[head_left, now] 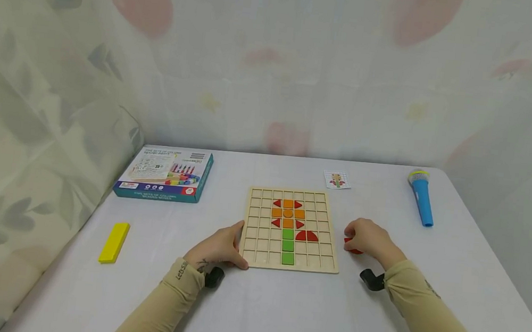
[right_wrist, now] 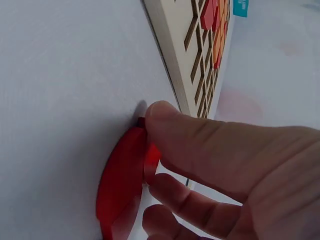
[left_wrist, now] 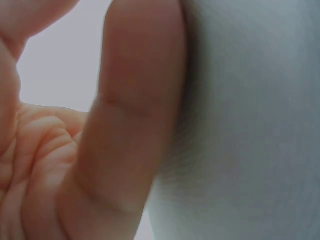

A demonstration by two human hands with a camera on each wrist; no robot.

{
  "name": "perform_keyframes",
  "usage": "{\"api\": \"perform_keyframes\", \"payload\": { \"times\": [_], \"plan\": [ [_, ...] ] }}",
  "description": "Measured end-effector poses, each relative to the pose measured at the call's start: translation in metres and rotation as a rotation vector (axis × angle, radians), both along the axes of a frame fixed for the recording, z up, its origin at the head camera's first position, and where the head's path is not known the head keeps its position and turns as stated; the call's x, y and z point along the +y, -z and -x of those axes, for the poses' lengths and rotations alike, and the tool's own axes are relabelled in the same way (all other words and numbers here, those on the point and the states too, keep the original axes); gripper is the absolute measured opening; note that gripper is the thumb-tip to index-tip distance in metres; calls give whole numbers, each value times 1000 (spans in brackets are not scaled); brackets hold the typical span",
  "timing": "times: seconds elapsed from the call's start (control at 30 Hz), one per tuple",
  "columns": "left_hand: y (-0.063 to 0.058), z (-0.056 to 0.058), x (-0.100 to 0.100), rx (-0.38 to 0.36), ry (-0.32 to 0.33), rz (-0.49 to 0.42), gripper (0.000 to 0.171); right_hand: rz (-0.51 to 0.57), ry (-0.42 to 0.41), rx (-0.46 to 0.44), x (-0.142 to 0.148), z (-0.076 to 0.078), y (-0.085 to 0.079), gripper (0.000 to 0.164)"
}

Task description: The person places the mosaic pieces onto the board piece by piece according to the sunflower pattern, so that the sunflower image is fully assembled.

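Note:
A wooden grid board (head_left: pixel 255 245) lies flat on the table, with orange, red and green pieces set in its squares. My left hand (head_left: pixel 219 247) rests against the board's left side, its thumb at the near left corner and its fingers along the edge. To the right of the board, my right hand (head_left: pixel 371 240) pinches a small red piece (right_wrist: pixel 151 162) between thumb and fingers. Right beside that piece are more red curved pieces (right_wrist: pixel 119 187) on the table, partly covered by the hand in the head view.
Behind the board lies a small picture card (head_left: pixel 337 180). A blue toy microphone (head_left: pixel 422 200) is at the back right. On the left are a flat printed box (head_left: pixel 164 175) and a yellow block (head_left: pixel 114 242). Curtains hang behind the table.

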State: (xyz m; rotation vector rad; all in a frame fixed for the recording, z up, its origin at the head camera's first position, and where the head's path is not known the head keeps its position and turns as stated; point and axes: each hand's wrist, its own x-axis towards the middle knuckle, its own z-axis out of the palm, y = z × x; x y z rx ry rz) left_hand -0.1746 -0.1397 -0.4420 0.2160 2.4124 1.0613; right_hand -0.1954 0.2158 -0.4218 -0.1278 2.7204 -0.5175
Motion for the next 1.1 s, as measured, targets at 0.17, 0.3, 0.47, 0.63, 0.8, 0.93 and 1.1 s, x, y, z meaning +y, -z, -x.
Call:
{"api": "perform_keyframes", "payload": {
  "times": [0.17,0.3,0.47,0.63,0.8,0.93,1.1],
  "plan": [
    [1,0,0,3,0,3,119,-6,-33,7,1,1,2,24],
    [0,0,0,0,-4,5,119,-8,-49,13,1,1,2,15],
    [0,-1,1,7,-4,17,118,2,-54,20,0,0,1,16],
    [1,0,0,8,-2,23,118,9,-58,29,0,0,2,21],
    [2,0,0,14,-5,29,119,37,-54,24,-2,2,3,22],
    [2,0,1,8,-9,23,119,129,-33,46,-6,4,0,18],
    [1,0,0,-19,-15,-14,119,278,-4,64,-20,4,-7,11]
  ]
}}
